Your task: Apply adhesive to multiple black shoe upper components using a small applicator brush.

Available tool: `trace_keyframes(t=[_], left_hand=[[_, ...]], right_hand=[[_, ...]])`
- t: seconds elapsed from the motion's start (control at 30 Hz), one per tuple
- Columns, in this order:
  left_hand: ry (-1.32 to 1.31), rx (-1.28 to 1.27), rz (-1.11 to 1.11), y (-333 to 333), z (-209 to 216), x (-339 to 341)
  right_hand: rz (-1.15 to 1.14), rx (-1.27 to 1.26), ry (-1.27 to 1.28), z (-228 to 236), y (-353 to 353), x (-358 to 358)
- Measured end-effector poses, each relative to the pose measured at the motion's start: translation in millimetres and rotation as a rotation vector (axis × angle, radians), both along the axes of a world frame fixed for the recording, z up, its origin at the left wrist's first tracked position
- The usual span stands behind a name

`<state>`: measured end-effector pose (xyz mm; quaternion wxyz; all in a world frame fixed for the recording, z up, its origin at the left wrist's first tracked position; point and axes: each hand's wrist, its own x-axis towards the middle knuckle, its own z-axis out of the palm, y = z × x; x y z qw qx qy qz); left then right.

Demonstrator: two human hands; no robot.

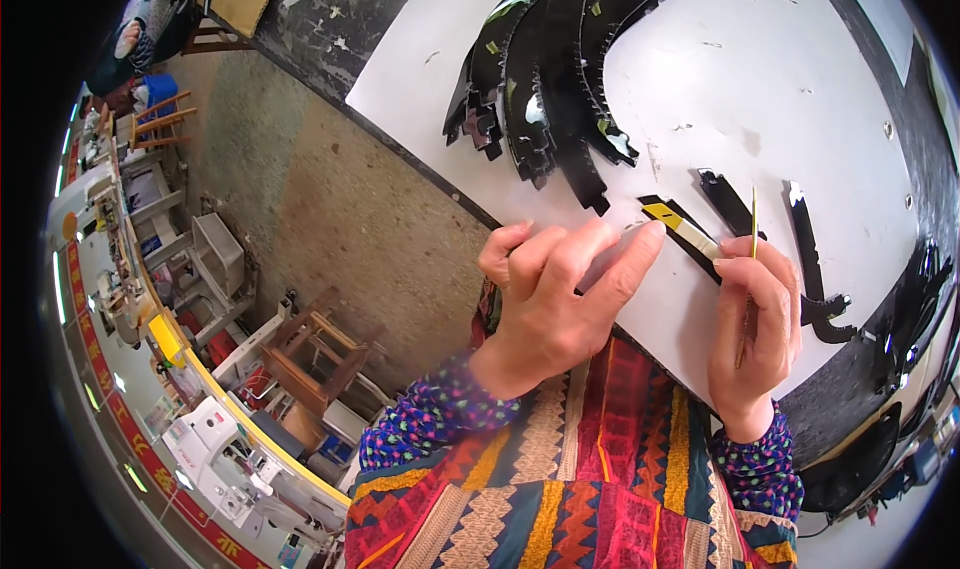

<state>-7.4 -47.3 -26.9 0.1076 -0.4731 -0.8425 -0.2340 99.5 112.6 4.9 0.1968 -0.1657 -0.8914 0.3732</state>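
My left hand (560, 304) hovers over the near edge of the white tabletop, fingers partly bent and apart, nothing visible in its grip. One digit reaches toward the yellow end of a flat yellow-and-white strip (692, 236). That strip lies along a narrow black piece (655, 205), which shows from under it. With its fingers closed, my right hand (757, 324) grips a thin brass-coloured rod (755, 214) that stands up past the fingertips. Its fingertips also meet the strip's white end. Whether they pinch the strip is hidden.
Long curved black pieces with notched edges (560, 69) are heaped at the far side of the white board (720, 99). More black strips (803, 234) lie right of my right hand. Left of the table are a wooden stool (315, 354), a sewing machine (215, 459) and another person (140, 34).
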Motion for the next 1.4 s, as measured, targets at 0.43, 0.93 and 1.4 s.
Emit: trace_keyframes(t=[0.43, 0.93, 1.4], left_hand=[[-0.023, -0.017, 0.065, 4.9, 0.8, 5.4], [-0.007, -0.014, 0.047, 1.6, 8.7, -2.8], [0.007, 0.079, 0.059, 6.3, 4.6, 5.1]], right_hand=[[0.000, 0.086, -0.002, 0.0, 0.0, -3.6], [-0.079, 0.237, -0.082, 2.4, -14.6, -8.5], [-0.051, 0.177, -0.039, -12.3, -13.3, 4.9]])
